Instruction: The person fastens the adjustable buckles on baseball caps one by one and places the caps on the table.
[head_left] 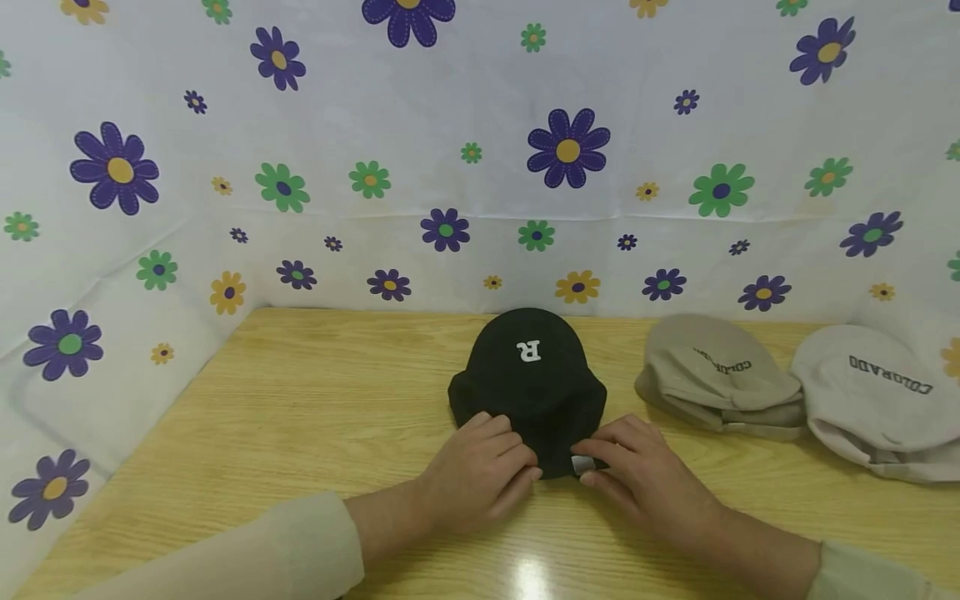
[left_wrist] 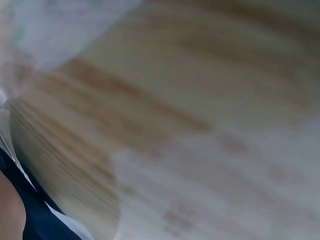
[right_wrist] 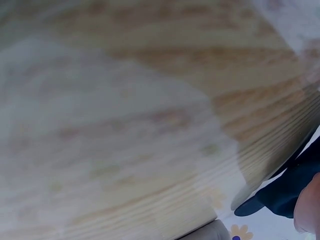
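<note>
A black cap (head_left: 525, 375) with a raised white letter R sits on the wooden table in the head view. My left hand (head_left: 480, 471) grips its near edge with bent fingers. At the cap's near right side, my right hand (head_left: 645, 471) pinches the strap (head_left: 582, 464) between thumb and fingers; a silvery piece shows there. In the left wrist view, dark cap fabric (left_wrist: 45, 225) fills the lower left corner beside a bit of skin. The right wrist view shows the dark fabric (right_wrist: 282, 197) at the lower right, partly behind a fingertip.
Right of the black cap lie a tan cap (head_left: 697, 358) and a light beige cap (head_left: 870, 383), both lettered COLORADO, side by side. The wooden table (head_left: 300, 417) runs back to a white cloth (head_left: 465, 108) printed with flowers, which also hangs along the left side.
</note>
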